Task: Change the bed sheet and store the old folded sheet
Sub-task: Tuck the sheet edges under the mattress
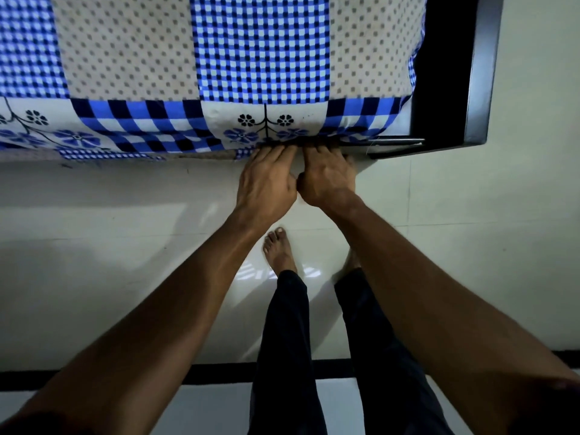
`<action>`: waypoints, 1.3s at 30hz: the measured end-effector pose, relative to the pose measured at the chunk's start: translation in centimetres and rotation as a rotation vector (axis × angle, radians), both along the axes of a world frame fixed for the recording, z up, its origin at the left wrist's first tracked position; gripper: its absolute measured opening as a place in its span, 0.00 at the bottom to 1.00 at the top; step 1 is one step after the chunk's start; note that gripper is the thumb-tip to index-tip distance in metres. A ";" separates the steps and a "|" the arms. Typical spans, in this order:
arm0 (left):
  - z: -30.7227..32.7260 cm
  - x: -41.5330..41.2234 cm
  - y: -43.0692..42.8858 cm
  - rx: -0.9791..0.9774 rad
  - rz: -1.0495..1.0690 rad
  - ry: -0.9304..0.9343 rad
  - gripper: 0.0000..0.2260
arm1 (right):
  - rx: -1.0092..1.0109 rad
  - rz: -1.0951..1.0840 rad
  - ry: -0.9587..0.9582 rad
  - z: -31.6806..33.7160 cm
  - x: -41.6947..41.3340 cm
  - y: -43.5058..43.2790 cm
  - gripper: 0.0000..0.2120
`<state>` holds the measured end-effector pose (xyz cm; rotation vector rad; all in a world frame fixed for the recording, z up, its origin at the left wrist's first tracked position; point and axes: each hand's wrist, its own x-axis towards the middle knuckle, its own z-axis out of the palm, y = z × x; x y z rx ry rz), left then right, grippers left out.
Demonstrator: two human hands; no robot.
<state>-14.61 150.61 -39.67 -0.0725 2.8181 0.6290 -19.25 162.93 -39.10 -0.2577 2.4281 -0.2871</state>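
Note:
A blue, white and grey patchwork bed sheet with checks, dots and flower prints covers the mattress and drapes over its near edge. My left hand and my right hand sit side by side at the lower hem of the sheet, near the bed's right corner. Both palms face down and the fingertips are pushed in under the mattress edge, hidden by the cloth. I cannot see whether the fingers pinch the fabric. No second sheet is in view.
The black bed frame runs along the right side and wraps the near corner. A pale glossy tiled floor lies below, with a dark strip across it. My bare feet and dark trousers stand just short of the bed.

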 end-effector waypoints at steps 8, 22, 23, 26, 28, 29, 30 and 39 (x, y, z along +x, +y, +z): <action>-0.4 -0.7 0.6 -0.214 -0.191 -0.173 0.34 | -0.144 0.004 -0.017 0.5 -1.4 1.4 0.27; 1.4 -1.4 1.3 -0.064 -0.055 -0.081 0.16 | 0.089 0.143 0.170 -1.0 -1.2 7.9 0.29; 1.4 -0.6 1.5 -0.058 -0.070 -0.030 0.19 | 0.091 0.119 0.166 -1.1 -1.1 7.8 0.31; 1.1 1.1 2.7 -0.066 -0.190 0.002 0.26 | 0.073 0.089 0.155 -1.3 -0.9 7.8 0.34; 0.3 0.8 3.4 -0.112 -0.260 -0.043 0.29 | 0.047 0.079 0.143 -1.2 -1.0 7.9 0.34; -0.2 0.2 3.6 -0.135 -0.254 -0.061 0.30 | 0.032 0.076 0.135 -1.1 -1.1 7.9 0.33; -0.6 -0.4 4.0 -0.153 -0.234 -0.068 0.29 | 0.022 0.076 0.122 -1.0 -1.4 8.1 0.32; -2.1 -1.9 6.9 -0.249 -0.092 -0.114 0.31 | -0.126 0.061 0.241 0.9 -0.3 8.5 0.24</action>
